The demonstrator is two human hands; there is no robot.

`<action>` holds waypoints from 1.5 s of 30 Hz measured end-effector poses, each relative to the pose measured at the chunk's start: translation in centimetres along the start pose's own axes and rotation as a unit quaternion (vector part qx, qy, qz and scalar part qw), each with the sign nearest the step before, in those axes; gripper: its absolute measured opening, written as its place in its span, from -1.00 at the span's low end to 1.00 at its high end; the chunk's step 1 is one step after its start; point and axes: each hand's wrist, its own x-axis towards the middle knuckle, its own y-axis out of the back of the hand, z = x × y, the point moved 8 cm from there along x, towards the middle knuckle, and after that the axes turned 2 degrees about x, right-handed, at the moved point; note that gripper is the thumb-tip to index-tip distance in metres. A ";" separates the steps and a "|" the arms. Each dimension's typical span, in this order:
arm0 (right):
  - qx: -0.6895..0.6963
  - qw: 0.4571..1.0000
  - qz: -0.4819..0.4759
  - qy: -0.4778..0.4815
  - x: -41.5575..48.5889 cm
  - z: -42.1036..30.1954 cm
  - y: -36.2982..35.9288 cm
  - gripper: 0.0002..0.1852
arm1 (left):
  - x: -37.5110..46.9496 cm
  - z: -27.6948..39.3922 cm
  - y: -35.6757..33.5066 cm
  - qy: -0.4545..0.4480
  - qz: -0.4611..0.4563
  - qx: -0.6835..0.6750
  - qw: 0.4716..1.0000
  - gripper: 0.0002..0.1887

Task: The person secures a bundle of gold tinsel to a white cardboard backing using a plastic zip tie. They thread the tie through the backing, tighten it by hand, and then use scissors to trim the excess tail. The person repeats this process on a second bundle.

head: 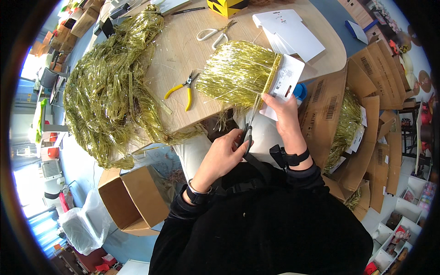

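My left hand [225, 151] holds black-handled scissors [247, 137] by their loops. Their blades point up to the lower end of the band on a gold tinsel fringe [237, 74]; whether they are closed on it cannot be told. A white printed card [283, 77] backs the banded edge, and my right hand [283, 111] pinches its lower corner, thumb on top, other fingers mostly hidden. The strands spread leftward over the wooden table [182, 118]. Yellow-handled pliers [185, 90] lie left of the fringe, white-handled scissors [216, 33] beyond it.
A large heap of gold tinsel [106, 86] covers the table's left side and hangs over its edge. White cards [292, 34] lie at the back right. Cardboard boxes [323, 110] with more fringes stand at right; an open carton [134, 202] sits below left.
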 end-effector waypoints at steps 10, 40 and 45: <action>-0.005 1.000 -0.005 0.001 -0.1 -0.1 -0.1 -0.61 | 0.1 0.9 0.3 0.016 0.007 0.000 1.000 -0.68; -0.006 0.999 -0.030 0.017 -0.4 -0.2 -0.6 -0.57 | 0.1 4.1 0.7 -0.077 -0.015 -0.004 0.997 -0.67; -0.004 0.999 -0.035 0.033 -0.9 -0.2 -0.8 -0.56 | 2.2 5.1 1.2 -0.058 -0.019 0.025 0.998 -0.66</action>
